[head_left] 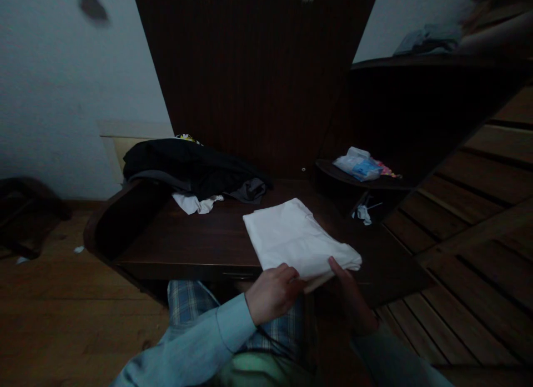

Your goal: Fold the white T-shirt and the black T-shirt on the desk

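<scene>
White cotton-like cloth [287,231], folded into a flat, many-layered shape, spans the front edge of a dark wooden worktop [187,240], held at its near side by a person's two bare hands. The left hand [273,293] is clenched on the near edge, its fingers curled inward; the right hand [352,298] grasps the near right corner, thumb pressed on top and the other fingers hidden from view. Whether the far part of the cloth rests on the wood or sits just above it is hard to tell.

Light blue sleeves [222,328] cover the person's arms, and blue plaid legwear [189,301] shows below the worktop's edge. At the back left, a heap of black and grey clothing [187,165] slumps over the raised side of the worktop, a smaller white cloth [195,202] poking out from under its front. To the right, a blue-and-white plastic packet [361,165] lies on a low rounded shelf [328,169] beside a pink patterned item [388,169]; a crumpled whitish item [363,214] sits below.

Behind rises a tall dark panel [258,76] against a pale wall [62,70]. Wooden slats [470,170] fill the right side, and small white scraps dot the plank floor [83,315] at left.
</scene>
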A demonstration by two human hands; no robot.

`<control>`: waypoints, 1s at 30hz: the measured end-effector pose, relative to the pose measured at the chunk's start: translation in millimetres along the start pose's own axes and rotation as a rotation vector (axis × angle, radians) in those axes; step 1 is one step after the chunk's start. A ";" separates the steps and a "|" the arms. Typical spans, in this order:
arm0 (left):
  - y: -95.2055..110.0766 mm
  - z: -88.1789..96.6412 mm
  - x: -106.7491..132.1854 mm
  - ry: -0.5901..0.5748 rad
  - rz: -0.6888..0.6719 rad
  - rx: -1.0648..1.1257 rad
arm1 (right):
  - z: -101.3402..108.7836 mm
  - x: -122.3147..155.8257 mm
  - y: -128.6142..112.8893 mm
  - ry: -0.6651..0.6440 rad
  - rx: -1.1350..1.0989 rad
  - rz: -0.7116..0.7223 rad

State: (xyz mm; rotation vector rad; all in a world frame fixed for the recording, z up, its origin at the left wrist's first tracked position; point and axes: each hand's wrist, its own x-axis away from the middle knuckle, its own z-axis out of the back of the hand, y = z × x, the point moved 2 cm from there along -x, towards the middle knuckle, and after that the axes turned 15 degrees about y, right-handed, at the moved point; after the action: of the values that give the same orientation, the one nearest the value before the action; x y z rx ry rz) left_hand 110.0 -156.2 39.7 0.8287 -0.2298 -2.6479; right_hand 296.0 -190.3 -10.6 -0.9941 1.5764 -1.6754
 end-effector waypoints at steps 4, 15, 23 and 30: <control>-0.7 2.8 -17.5 -0.022 -0.042 0.133 | 18.9 -19.5 -21.3 0.184 -0.066 -0.092; -101.3 28.7 11.4 0.102 0.344 -0.162 | 1.8 -116.6 -45.4 0.047 0.324 -0.070; -91.2 43.5 55.8 0.233 0.442 -0.047 | -41.4 -134.5 -40.1 -0.004 0.323 0.083; -120.4 36.3 55.5 0.429 0.705 0.392 | -30.3 -152.4 -26.7 0.099 0.437 0.331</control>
State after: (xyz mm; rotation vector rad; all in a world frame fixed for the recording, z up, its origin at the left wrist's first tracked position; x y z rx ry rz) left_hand 12.2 -64.4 9.7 1.1497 -0.7776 -1.7474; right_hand 351.0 -42.8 -0.2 -0.4094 1.2684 -1.7427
